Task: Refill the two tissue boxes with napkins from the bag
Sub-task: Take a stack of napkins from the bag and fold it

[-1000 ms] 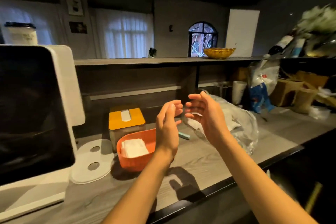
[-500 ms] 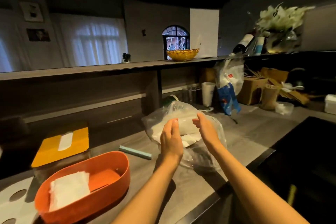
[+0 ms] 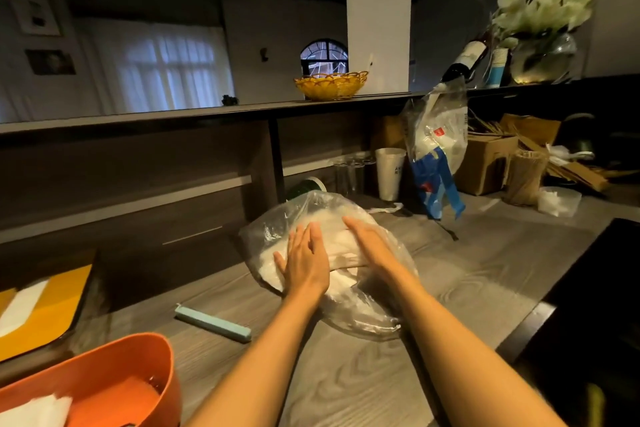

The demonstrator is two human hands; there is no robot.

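Note:
A clear plastic bag (image 3: 360, 308) full of white napkins (image 3: 270, 269) lies on the grey counter at centre. My left hand (image 3: 306, 262) lies flat on the bag's left side with straight fingers. My right hand (image 3: 372, 246) rests on top of the bag, fingers extended. At the bottom left stands an orange tissue box (image 3: 114, 371), open, with a few white napkins in it. Behind it, at the left edge, is a second tissue box with a yellow lid (image 3: 52, 308) and a white slot.
A pale blue bar (image 3: 213, 322) lies on the counter (image 3: 467, 274) between the orange box and the bag. A white cup (image 3: 389, 173), a hanging plastic bag (image 3: 438, 146), cardboard boxes and a straw holder crowd the back right. A dark surface (image 3: 595, 305) borders the right.
The view has swung right and down toward the bag. Both hands, raised in the air a second ago, have come down onto the napkin bag.

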